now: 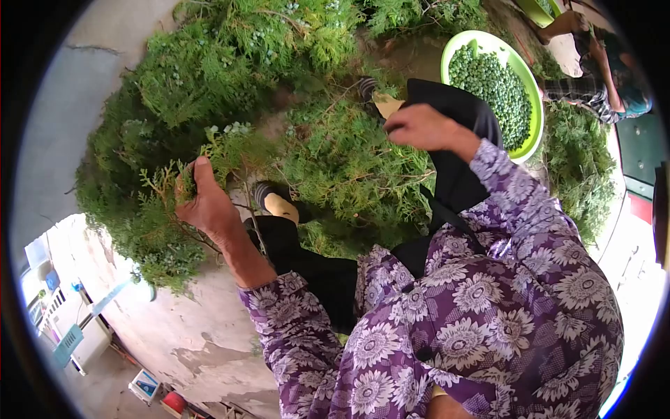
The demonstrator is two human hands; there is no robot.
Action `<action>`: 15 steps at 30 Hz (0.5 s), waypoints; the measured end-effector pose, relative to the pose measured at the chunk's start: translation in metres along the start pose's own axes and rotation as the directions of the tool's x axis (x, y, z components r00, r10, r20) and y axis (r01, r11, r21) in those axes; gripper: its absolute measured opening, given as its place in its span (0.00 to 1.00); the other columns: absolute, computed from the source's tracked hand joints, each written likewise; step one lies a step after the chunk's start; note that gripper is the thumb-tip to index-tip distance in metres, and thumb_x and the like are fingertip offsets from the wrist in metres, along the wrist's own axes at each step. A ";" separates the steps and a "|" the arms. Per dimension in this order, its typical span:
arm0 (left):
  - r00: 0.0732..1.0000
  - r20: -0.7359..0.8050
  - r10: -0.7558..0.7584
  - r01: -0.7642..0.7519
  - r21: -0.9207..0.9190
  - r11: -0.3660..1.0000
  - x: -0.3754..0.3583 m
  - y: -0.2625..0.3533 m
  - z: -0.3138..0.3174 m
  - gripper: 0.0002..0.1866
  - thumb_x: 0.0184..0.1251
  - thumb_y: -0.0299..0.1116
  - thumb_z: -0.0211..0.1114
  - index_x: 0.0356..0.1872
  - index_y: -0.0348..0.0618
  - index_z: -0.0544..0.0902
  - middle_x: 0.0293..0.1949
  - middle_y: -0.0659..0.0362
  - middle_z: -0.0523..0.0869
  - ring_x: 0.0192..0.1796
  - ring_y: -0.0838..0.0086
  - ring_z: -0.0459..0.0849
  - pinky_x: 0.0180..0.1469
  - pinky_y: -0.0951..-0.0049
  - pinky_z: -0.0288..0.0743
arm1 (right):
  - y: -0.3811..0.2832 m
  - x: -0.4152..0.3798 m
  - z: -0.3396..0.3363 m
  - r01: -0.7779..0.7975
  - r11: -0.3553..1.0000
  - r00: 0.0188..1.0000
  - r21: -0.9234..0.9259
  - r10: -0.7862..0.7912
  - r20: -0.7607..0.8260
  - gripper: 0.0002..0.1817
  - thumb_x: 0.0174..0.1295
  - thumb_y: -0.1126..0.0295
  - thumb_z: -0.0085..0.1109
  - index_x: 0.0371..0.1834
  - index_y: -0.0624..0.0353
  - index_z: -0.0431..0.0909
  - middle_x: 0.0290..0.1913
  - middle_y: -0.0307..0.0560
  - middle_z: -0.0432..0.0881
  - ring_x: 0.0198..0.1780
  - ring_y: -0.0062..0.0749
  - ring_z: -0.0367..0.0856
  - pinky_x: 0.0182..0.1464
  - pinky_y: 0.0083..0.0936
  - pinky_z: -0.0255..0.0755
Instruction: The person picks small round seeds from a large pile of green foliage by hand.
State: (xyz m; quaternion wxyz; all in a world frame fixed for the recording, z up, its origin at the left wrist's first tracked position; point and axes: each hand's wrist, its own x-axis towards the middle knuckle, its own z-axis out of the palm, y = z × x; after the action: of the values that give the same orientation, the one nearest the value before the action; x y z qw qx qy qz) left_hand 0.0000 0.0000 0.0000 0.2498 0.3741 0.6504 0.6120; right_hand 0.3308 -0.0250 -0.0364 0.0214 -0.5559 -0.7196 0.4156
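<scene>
My left hand (209, 206) is closed around a leafy conifer branch (237, 150), thumb pointing up. Pale bluish-green cones show at the branch's top, and its thin stem runs down past my wrist. My right hand (422, 128) is over my knee, its fingers curled together and a little blurred; what they hold, if anything, is hidden. Beside that knee stands a lime-green basin (538, 115) holding a heap of small green cones (488, 87). Cut conifer branches (349, 153) cover the ground between and around my feet.
A larger heap of branches (202, 77) rises at the upper left. Another person's checked sleeve (576, 91) shows at the upper right, near a second green container (537, 10). A red round object (173, 401) and a small box (144, 385) lie at the lower left.
</scene>
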 end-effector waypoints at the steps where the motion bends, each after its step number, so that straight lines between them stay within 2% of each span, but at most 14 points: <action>1: 0.996 -0.009 -0.088 0.088 0.017 0.996 -0.008 0.000 -0.001 0.05 0.52 0.26 0.64 0.28 0.36 0.80 0.24 0.61 0.79 0.24 0.81 0.72 0.26 0.79 0.63 | -0.001 -0.009 0.013 0.004 0.999 0.994 0.036 -0.008 0.110 0.15 0.47 0.63 0.53 0.36 0.57 0.80 0.37 0.51 0.80 0.40 0.40 0.79 0.44 0.33 0.72; 2: 0.984 -0.016 -0.175 0.176 0.033 0.984 -0.015 0.000 -0.002 0.06 0.54 0.26 0.63 0.30 0.34 0.80 0.29 0.59 0.81 0.31 0.79 0.75 0.36 0.77 0.70 | 0.002 -0.021 0.027 0.042 0.999 0.973 0.032 -0.048 0.227 0.14 0.46 0.64 0.52 0.34 0.58 0.80 0.35 0.51 0.80 0.38 0.41 0.79 0.42 0.34 0.72; 3: 0.990 -0.014 -0.138 0.139 0.051 0.989 0.014 -0.015 -0.014 0.06 0.54 0.26 0.63 0.30 0.34 0.80 0.29 0.59 0.81 0.31 0.79 0.75 0.36 0.77 0.70 | -0.002 0.007 0.065 0.127 0.990 0.944 0.066 -0.141 0.299 0.13 0.45 0.65 0.52 0.32 0.59 0.80 0.33 0.51 0.81 0.36 0.42 0.79 0.41 0.34 0.72; 5: 0.990 0.040 -0.136 0.135 0.027 0.990 0.014 -0.030 -0.019 0.05 0.53 0.25 0.63 0.30 0.33 0.80 0.27 0.60 0.81 0.28 0.80 0.75 0.33 0.78 0.70 | 0.015 -0.010 0.107 0.118 0.992 0.851 -0.048 -0.076 0.520 0.12 0.46 0.68 0.51 0.32 0.59 0.79 0.35 0.51 0.80 0.37 0.44 0.79 0.38 0.35 0.72; 6: 0.978 0.037 -0.207 0.205 0.052 0.977 0.005 -0.011 -0.014 0.05 0.53 0.24 0.64 0.29 0.34 0.80 0.27 0.60 0.81 0.26 0.80 0.75 0.30 0.80 0.69 | 0.021 -0.025 0.121 0.100 0.994 0.837 -0.046 -0.059 0.543 0.12 0.46 0.68 0.51 0.32 0.59 0.79 0.35 0.51 0.80 0.37 0.44 0.79 0.38 0.35 0.72; 8: 0.976 0.025 -0.218 0.218 0.010 0.976 0.006 0.000 -0.001 0.05 0.52 0.24 0.64 0.29 0.34 0.80 0.27 0.59 0.81 0.25 0.80 0.75 0.29 0.80 0.69 | 0.030 -0.021 0.152 0.044 0.946 0.698 -0.322 0.201 0.687 0.11 0.45 0.71 0.53 0.32 0.56 0.80 0.35 0.50 0.80 0.38 0.44 0.79 0.38 0.36 0.72; 9: 0.974 0.014 -0.228 0.228 -0.021 0.973 0.007 0.000 0.002 0.04 0.52 0.24 0.64 0.29 0.34 0.80 0.28 0.59 0.81 0.25 0.80 0.75 0.28 0.81 0.69 | 0.046 -0.017 0.173 0.042 0.944 0.693 -0.327 0.208 0.690 0.11 0.45 0.71 0.53 0.32 0.56 0.80 0.35 0.50 0.80 0.38 0.44 0.79 0.38 0.36 0.72; 10: 0.978 0.056 -0.202 0.204 -0.046 0.978 0.009 -0.002 0.001 0.05 0.52 0.25 0.65 0.29 0.33 0.80 0.28 0.59 0.82 0.26 0.81 0.75 0.30 0.81 0.69 | 0.063 -0.011 0.196 -0.026 0.925 0.704 -0.380 0.287 0.650 0.11 0.44 0.73 0.54 0.33 0.55 0.81 0.35 0.49 0.80 0.38 0.43 0.79 0.38 0.36 0.72; 11: 0.976 0.056 -0.212 0.214 -0.042 0.976 0.011 -0.004 0.000 0.05 0.52 0.25 0.65 0.29 0.33 0.80 0.28 0.59 0.82 0.26 0.81 0.75 0.30 0.81 0.69 | 0.071 -0.008 0.209 -0.094 0.898 0.706 -0.429 0.364 0.607 0.12 0.43 0.74 0.55 0.34 0.54 0.81 0.36 0.49 0.80 0.38 0.43 0.79 0.38 0.36 0.72; 13: 0.984 0.110 -0.137 0.135 0.024 0.991 0.007 -0.002 0.003 0.07 0.52 0.25 0.65 0.31 0.33 0.80 0.29 0.60 0.82 0.28 0.81 0.75 0.32 0.80 0.69 | 0.073 -0.014 0.211 -0.102 0.882 0.666 -0.460 0.404 0.627 0.13 0.43 0.76 0.56 0.35 0.53 0.81 0.36 0.49 0.80 0.39 0.42 0.79 0.38 0.35 0.72; 15: 0.984 0.100 -0.149 0.148 0.016 0.989 0.008 -0.004 0.002 0.07 0.52 0.25 0.65 0.31 0.33 0.80 0.30 0.61 0.82 0.29 0.81 0.75 0.32 0.80 0.70 | 0.076 -0.018 0.217 -0.250 0.883 0.733 -0.397 0.440 0.519 0.14 0.43 0.77 0.55 0.35 0.53 0.81 0.35 0.50 0.80 0.38 0.43 0.79 0.38 0.36 0.72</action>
State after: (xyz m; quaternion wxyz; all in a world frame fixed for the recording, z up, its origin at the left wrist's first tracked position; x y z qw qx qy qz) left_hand -0.0043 0.0078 -0.0028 0.3257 0.3561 0.6655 0.5694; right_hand 0.2901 -0.1613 -0.2171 -0.3684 -0.5187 -0.6262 0.4508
